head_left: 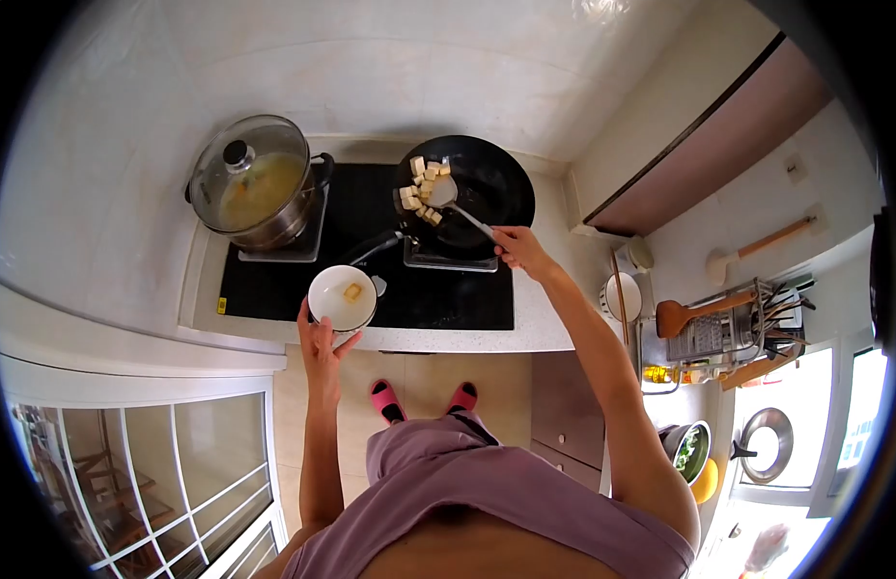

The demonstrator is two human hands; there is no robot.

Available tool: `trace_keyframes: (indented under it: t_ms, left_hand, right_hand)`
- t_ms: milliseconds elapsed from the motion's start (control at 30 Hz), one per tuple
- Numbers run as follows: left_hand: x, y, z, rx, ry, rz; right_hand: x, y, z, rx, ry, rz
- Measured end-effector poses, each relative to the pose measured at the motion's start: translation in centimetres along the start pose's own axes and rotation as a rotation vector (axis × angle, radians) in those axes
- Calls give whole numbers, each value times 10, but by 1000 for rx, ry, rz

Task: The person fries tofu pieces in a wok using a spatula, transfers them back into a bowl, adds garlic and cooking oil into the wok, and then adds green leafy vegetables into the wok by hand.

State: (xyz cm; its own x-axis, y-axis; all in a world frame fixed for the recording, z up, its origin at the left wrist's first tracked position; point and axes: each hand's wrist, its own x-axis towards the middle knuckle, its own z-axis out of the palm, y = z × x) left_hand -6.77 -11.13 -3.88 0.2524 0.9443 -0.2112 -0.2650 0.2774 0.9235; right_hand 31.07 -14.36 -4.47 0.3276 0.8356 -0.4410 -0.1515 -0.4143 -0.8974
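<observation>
My left hand grips a white bowl from below and the side, near the front of the stove. Inside the bowl lies one pale tofu cube. My right hand is closed around the handle of a spatula. Its blade rests in the black wok, against several tofu cubes gathered on the wok's left side. The wok's handle points toward the bowl.
On the left burner stands a lidded pot with yellowish liquid. A black cooktop spans the counter. To the right are a white bowl with chopsticks, a utensil rack and a pot with chopped greens.
</observation>
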Motion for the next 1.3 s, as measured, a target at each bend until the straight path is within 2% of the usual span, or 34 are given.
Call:
trace_keyframes:
  t_ms: [467,633,967,1033,1300]
  left_hand:
    - [2,-2,12,-57,-44,-18]
    - [3,-6,15,-31,-66,-17]
    - [15,1,31,-14,-107,-4]
    - [24,5,44,-23,-143,-12]
    - [88,-19,110,-78,-268,-27]
  right_hand:
    - [13,12,-3,21,92,-118]
    - [14,5,-4,290,-41,41]
    - [-40,10,-16,365,-105,25]
    - [-55,1,-19,227,-21,-17]
    - [-149,-68,-26,-51,-2,-128]
